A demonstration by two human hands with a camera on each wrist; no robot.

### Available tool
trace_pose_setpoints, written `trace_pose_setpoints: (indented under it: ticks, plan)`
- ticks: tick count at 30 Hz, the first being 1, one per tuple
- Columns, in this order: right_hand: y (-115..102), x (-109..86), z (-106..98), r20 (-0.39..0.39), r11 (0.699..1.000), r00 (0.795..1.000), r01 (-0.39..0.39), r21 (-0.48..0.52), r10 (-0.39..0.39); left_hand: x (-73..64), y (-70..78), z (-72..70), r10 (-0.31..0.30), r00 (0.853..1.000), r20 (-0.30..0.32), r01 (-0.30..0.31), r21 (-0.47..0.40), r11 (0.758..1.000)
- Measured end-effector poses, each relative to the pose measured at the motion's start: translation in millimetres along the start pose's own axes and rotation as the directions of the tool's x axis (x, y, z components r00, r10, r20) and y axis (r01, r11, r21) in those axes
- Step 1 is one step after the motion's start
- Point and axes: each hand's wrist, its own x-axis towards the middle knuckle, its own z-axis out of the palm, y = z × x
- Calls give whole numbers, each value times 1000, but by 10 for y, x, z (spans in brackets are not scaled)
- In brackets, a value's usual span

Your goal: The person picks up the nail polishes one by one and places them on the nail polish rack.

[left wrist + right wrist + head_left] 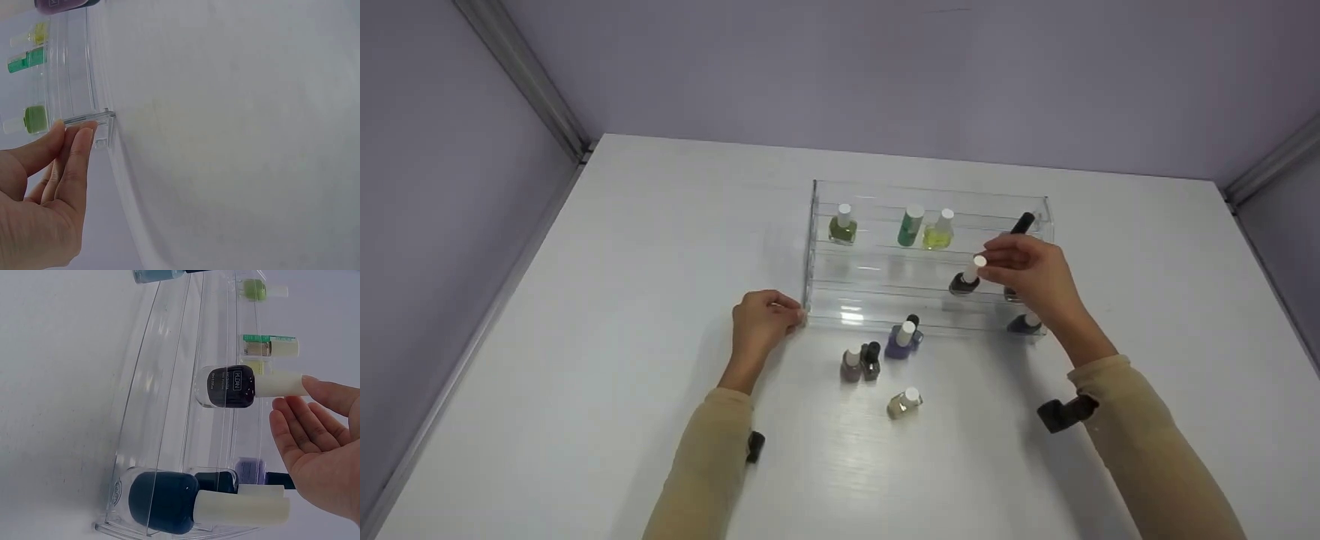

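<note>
A clear tiered rack (877,281) stands on the white table. My right hand (1031,277) pinches the white cap of a dark nail polish bottle (963,284) at the middle tier; in the right wrist view this bottle (232,387) looks nearly black. Whether its base touches the shelf I cannot tell. With thumb and fingers, my left hand (763,322) pinches the rack's left front side panel (89,117). A navy bottle (1023,325) sits at the right end of the front tier. Behind it, another dark bottle (1012,294) is partly hidden by my right hand.
The top tier bears an olive bottle (842,229), a green one (909,228), a yellow one (937,236) and a black-capped one (1022,223). Before the rack stand a purple bottle (898,343), a mauve one (851,367), a black-capped one (871,365) and a pale one (900,406).
</note>
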Motion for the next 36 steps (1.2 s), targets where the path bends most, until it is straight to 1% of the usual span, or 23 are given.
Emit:
trace_pose_setpoints:
  ticks: [5, 10, 14, 18, 24, 29, 32, 36]
  plan:
    - [-4, -12, -28, 0, 999, 1000, 14, 29, -14, -5, 7, -4, -3, 1000, -2, 3, 2, 1000]
    - [-24, -21, -51, 7, 999, 999, 32, 13, -32, -3, 13, -6, 1, 1000, -3, -1, -6, 1000]
    - [-47, -28, -69, 11, 1000, 1000, 24, 13, -24, 7, 11, 0, -9, 1000, 0, 9, -15, 1000]
    - [-69, -44, -89, 7, 999, 1000, 19, 29, -19, 13, 8, 6, -17, 1000, -2, 17, -17, 1000]
    - [-105, -79, -119, 6, 997, 999, 45, 59, -46, 21, -2, 11, -12, 1000, 1, 12, -25, 1000]
    - [-138, -107, -122, 7, 998, 999, 53, 43, -53, 17, -1, 4, -7, 1000, 7, 7, -19, 1000]
    - [-155, -125, -125, 7, 998, 998, 59, 38, -59, 13, 10, 0, -14, 1000, 6, 15, -13, 1000]
    - [-162, -150, -129, 13, 996, 997, 73, 58, -74, 15, 11, 3, -27, 1000, 4, 27, -17, 999]
